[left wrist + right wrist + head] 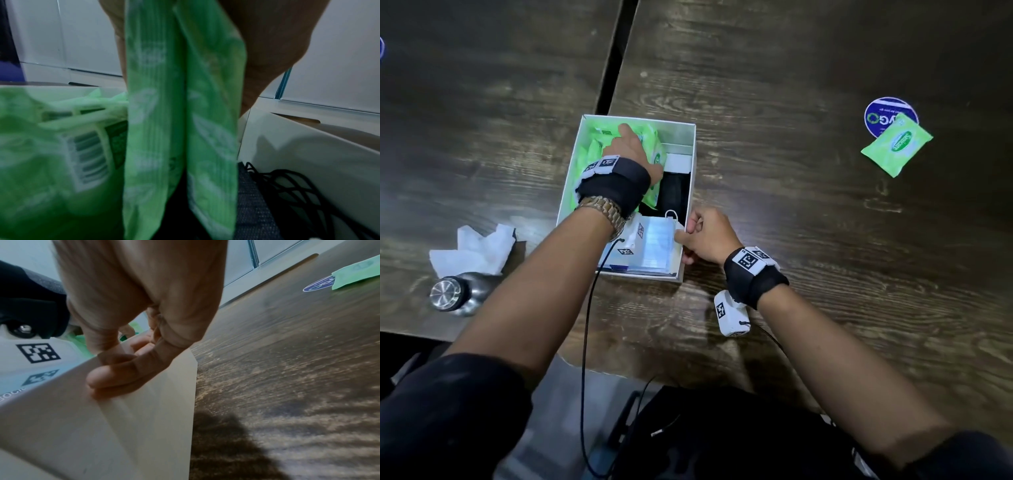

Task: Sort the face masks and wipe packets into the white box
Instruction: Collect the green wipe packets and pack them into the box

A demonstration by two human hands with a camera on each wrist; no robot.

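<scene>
— So, where does the white box (pixel 690 161) sit?
— On the dark wooden table (pixel 808 212), right beside the gap between the two tabletops, just in front of the person.
— And the left hand (pixel 628 144)?
— It is down inside the box, toward the far end. The left wrist view shows its fingers and thumb closed on two green wipe packets (pixel 180 113), which hang upright side by side. More green packets (pixel 51 146) lie in the box just to the left of them, one showing a barcode.
— What else is in the box?
— A dark mesh item (pixel 287 186) lies on the right side of the box, against the wall. At the near end of the box lies a flat clear packet of pale blue face masks (pixel 654 245), a white ear loop showing at its far edge.
— The right hand (pixel 705 234)?
— At the box's near right corner. Its fingers (pixel 127 376) are curled over the rim, with the thumb inside and the fingers against the outer wall, holding it.
— Anything outside the box?
— One green wipe packet (pixel 897 145) lies well to the right of the box, overlapping a round blue and white sticker (pixel 876 114). To the left of the box are crumpled white tissue (pixel 474 250) and a metal bottle (pixel 453 296) on its side.
</scene>
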